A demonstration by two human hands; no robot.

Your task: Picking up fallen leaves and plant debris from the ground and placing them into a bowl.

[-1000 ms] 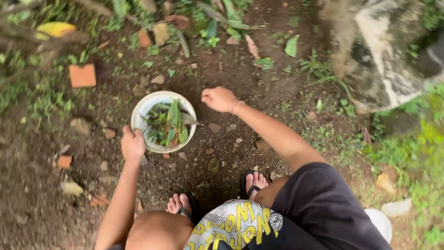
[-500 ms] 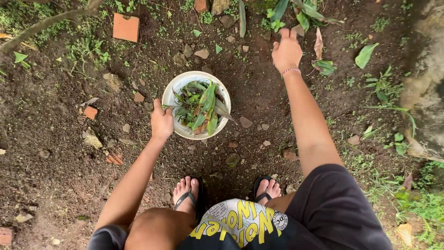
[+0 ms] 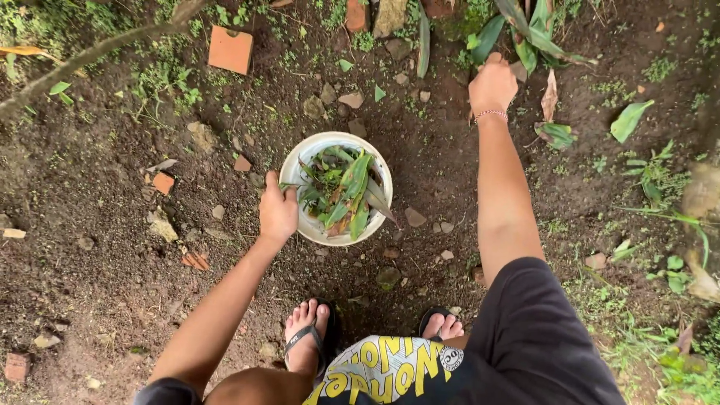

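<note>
White bucket point(image 3: 304, 225) part-filled with cut leaves; left hand point(image 3: 277, 212) fingers grip its rim. Right hand point(image 3: 492, 84) fingers curled at plant point(image 3: 525, 34); leaves remain uncollected.

White bowl point(image 3: 304, 223) holding green leaves point(image 3: 346, 187). Dark brown soil point(image 3: 90, 210), patchy green weeds. Orange brick fragment point(image 3: 230, 49). Pink beaded bracelet point(image 3: 491, 114). Black shorts point(image 3: 536, 337). Black flip-flops point(image 3: 306, 341). Yellow lettering on black cloth point(image 3: 382, 375).

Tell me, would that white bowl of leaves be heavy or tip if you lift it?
Probably light: the white bowl holds only loose green leaves. It might tilt, since the left hand grips just one rim. The long leaves look floppy and could slide out.
</note>
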